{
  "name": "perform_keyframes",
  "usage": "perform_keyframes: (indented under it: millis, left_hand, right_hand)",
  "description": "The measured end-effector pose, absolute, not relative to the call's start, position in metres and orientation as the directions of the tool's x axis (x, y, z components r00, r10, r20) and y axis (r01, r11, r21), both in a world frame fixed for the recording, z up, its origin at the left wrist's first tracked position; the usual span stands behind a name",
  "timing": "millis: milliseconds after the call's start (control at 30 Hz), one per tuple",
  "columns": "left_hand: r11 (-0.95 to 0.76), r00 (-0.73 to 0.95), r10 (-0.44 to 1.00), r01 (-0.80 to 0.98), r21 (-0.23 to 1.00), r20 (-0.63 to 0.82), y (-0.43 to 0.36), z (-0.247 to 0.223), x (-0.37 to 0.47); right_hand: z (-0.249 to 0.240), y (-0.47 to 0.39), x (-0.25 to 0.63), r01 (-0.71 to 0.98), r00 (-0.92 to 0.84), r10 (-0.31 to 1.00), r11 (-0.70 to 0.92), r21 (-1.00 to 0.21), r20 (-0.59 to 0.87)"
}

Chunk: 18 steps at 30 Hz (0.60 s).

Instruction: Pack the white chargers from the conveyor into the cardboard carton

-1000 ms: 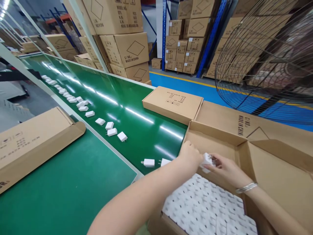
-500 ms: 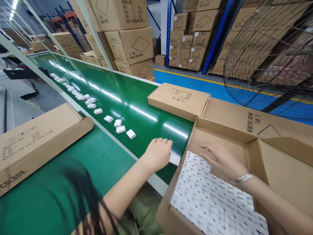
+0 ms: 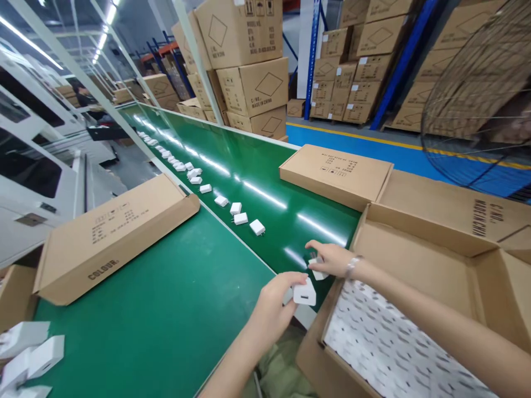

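My left hand (image 3: 271, 303) grips a white USB charger (image 3: 305, 293), its USB slot facing me. A second white edge shows by the palm, and I cannot tell if it is another charger. Just beyond, my right hand (image 3: 332, 258) has its fingers round another white charger (image 3: 318, 270), its prongs pointing away, over the end of the green belt (image 3: 290, 237). Below the right forearm, an open carton (image 3: 409, 235) holds rows of packed white pieces (image 3: 385, 337). Further up the belt lie several loose chargers, the nearest charger (image 3: 257, 227) with its prongs showing.
A long closed carton (image 3: 112, 237) lies on the green side table (image 3: 174, 298), with several white chargers (image 3: 45, 355) at its lower left. A flat carton (image 3: 336, 172) rests across the belt. A wire-caged fan (image 3: 468, 105) stands at the right, stacked cartons (image 3: 253, 85) behind.
My right hand has moved from over the open carton to the belt end and closed round a charger. My left hand has drawn nearer, showing a charger in its fingers. The view has swung left.
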<state>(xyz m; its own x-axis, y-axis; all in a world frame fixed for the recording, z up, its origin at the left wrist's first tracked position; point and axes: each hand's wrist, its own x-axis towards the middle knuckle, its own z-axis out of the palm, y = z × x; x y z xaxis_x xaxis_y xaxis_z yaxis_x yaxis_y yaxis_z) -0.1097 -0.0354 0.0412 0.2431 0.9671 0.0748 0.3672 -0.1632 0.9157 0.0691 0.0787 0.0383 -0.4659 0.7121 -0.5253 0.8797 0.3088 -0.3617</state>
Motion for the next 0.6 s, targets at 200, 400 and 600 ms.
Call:
perform_keyframes:
  millis: [200, 400, 600]
  left_hand:
    - [-0.208, 0.174, 0.971, 0.284, 0.936, 0.163, -0.048, 0.059, -0.098]
    - [-0.211, 0.263, 0.954, 0.251, 0.945, 0.143, -0.05, 0.067, -0.084]
    - [-0.008, 0.305, 0.947, 0.335, 0.942, -0.1, -0.021, 0.088, -0.059]
  right_hand:
    - [0.054, 0.015, 0.113, -0.164, -0.592, 0.675, -0.635, -0.755, -0.44]
    - [0.062, -0.037, 0.128, -0.362, -0.576, 0.646, -0.751, -0.552, -0.501]
    - [0.088, -0.043, 0.222, 0.622, -0.26, 0.912, -0.093, -0.777, -0.317]
